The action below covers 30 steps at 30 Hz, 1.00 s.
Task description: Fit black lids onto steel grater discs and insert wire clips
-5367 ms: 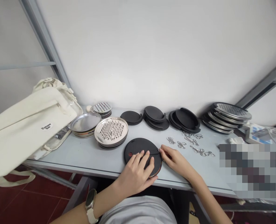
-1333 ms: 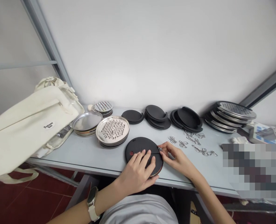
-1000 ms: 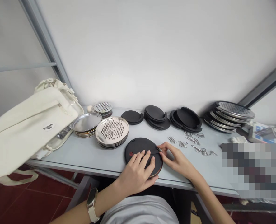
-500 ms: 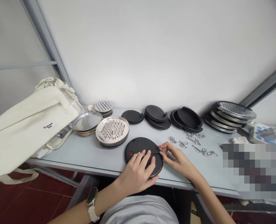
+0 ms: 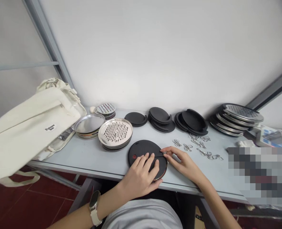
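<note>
Presses one black disc (image 5: pixel 143 148) flat near the front edge of one table (image 5: pixel 83 156) with left hand (image 5: pixel 139 176) spread; pinches one metal piece (image 5: pixel 164 153) at the disc's right rim with right hand (image 5: pixel 182 162). Has three black piles (image 5: pixel 160 115) behind. Points slit (image 5: pixel 158 156) rightward, long axis crosswise.

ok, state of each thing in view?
Black disc: lying partly covered
Left grip: fingers laid on disc
Right grip: pinching small metal piece at disc's edge
Metal loops: loose, scattered
Perforated plate: topping stack
Black covers: piled
Black-rimmed stack: uneven
Watch: strapped on, screen dark
Cream bag: lying down
</note>
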Available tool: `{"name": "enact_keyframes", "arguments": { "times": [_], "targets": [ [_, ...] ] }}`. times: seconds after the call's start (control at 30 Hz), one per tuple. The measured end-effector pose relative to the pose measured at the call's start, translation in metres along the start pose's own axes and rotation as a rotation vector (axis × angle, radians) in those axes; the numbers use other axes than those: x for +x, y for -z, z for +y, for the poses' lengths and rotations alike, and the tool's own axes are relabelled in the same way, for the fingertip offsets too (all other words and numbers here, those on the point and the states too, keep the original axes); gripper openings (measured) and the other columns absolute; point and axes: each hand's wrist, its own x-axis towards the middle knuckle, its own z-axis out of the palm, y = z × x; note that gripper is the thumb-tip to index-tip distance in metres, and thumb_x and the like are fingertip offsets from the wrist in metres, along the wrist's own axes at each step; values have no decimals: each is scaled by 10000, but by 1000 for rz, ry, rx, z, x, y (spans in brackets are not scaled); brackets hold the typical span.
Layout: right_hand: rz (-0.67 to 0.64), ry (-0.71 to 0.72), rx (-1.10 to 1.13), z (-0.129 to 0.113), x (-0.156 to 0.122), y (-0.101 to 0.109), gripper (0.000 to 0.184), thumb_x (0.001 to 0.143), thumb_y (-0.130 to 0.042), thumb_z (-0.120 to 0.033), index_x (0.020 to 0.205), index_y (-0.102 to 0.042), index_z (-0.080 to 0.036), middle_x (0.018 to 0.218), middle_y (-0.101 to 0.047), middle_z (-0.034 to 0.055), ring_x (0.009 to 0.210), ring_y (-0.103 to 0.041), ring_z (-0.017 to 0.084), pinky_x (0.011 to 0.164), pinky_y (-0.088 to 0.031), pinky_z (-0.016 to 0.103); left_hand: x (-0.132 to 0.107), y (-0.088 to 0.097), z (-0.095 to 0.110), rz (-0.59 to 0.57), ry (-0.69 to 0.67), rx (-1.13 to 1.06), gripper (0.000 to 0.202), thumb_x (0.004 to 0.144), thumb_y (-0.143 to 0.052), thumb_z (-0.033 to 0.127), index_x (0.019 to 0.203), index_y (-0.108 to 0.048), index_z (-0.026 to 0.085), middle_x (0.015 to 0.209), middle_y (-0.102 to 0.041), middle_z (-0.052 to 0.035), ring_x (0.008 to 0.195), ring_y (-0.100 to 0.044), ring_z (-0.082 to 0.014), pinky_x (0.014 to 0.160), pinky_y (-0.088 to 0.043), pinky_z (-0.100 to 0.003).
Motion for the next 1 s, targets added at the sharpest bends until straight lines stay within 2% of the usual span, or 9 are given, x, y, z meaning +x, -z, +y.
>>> {"name": "enact_keyframes", "arguments": {
  "times": [0.13,0.33,0.67,0.87,1.0],
  "targets": [
    [11,18,-8,1,1,0,223,966,-452,-330,1107,-595,-233,990,-635,52,888,-594,193,833,-465,305,0,1,0,-6,-2,-1,492,942,-424,460,1273,-531,113,1338,-527,-162,1204,-503,-319,957,-409,-416],
    [66,3,-35,4,1,-3,231,968,-455,-320,1169,-518,-226,803,-591,4,777,-583,174,793,-464,302,-1,1,0,-4,-1,-3,490,943,-422,461,1273,-530,115,1333,-530,-162,1201,-507,-321,958,-407,-414],
    [74,72,-103,5,3,-5,176,966,-446,-288,1046,-590,-226,983,-629,49,866,-597,189,823,-463,315,0,1,0,-2,-8,7,490,941,-423,459,1272,-532,114,1335,-527,-165,1196,-511,-320,956,-410,-414],
    [81,34,-81,2,2,-5,171,963,-445,-295,1030,-580,-214,839,-620,27,761,-584,180,753,-468,294,0,0,0,4,-2,1,487,940,-425,457,1270,-533,116,1336,-526,-161,1195,-509,-319,961,-405,-415],
    [75,51,-67,1,2,-5,159,961,-448,-294,1001,-576,-209,851,-616,29,774,-577,178,762,-460,287,0,1,0,0,-3,0,487,941,-426,453,1271,-532,112,1338,-525,-163,1199,-506,-321,961,-403,-413]
  ]
}}
